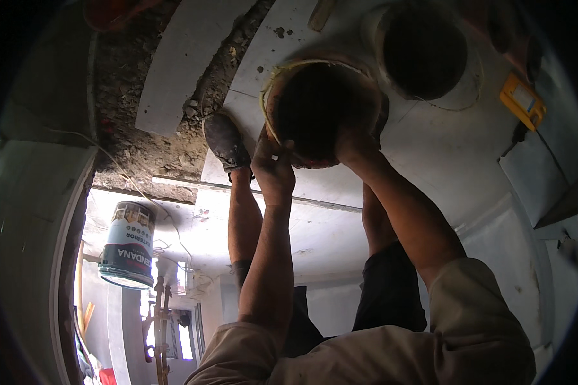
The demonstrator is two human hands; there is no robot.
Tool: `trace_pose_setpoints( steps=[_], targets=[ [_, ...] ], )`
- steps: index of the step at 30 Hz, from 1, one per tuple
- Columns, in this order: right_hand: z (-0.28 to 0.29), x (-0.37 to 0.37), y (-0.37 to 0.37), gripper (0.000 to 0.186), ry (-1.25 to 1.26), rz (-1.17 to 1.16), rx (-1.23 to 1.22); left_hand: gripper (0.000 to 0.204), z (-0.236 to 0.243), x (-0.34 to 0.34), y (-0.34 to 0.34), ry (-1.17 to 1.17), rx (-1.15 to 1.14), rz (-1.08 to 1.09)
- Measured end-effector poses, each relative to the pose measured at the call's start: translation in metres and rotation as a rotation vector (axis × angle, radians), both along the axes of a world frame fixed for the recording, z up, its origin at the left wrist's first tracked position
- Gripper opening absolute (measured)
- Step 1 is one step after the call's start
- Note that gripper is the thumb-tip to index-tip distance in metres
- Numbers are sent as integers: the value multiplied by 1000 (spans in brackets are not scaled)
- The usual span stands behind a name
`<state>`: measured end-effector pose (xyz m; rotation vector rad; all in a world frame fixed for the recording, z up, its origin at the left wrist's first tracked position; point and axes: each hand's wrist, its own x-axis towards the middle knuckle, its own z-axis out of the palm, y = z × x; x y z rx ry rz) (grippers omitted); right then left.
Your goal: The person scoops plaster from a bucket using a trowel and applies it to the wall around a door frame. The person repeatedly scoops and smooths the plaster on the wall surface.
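A round bucket (270, 122) with a pale, yellowish rim stands between my feet, its inside very dark. My left hand (273, 170) is closed on the near left part of the bucket's rim. Over the near right side of the rim, my right hand (355, 145) reaches into the bucket; its fingers are lost in the shadow, and what they touch inside is hidden. A second bucket (376, 45), also dark inside, sits just beyond to the right, with a thin wire handle lying against it.
Pale boards (180, 64) lie on the floor, with strips of rubble (125, 151) between and beside them. A labelled paint bucket (128, 240) is at the left, near a thin cable. A yellow object (522, 102) with a dark cord lies at the right. My dark shoe (225, 142) is left of the bucket.
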<state>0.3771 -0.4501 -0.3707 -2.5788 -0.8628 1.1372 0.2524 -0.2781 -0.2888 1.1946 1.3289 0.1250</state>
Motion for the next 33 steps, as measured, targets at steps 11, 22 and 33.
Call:
trace_pose_setpoints(
  steps=[11,22,33],
  targets=[
    [53,14,88,24,962,-610,-415,17,-25,-24,7,-57,-255,267],
    [42,24,72,12,-26,-60,-30,14,-31,-29,1,-97,-312,338],
    [35,20,80,26,-59,69,4,13,-17,-11,6,-72,-286,286]
  ],
)
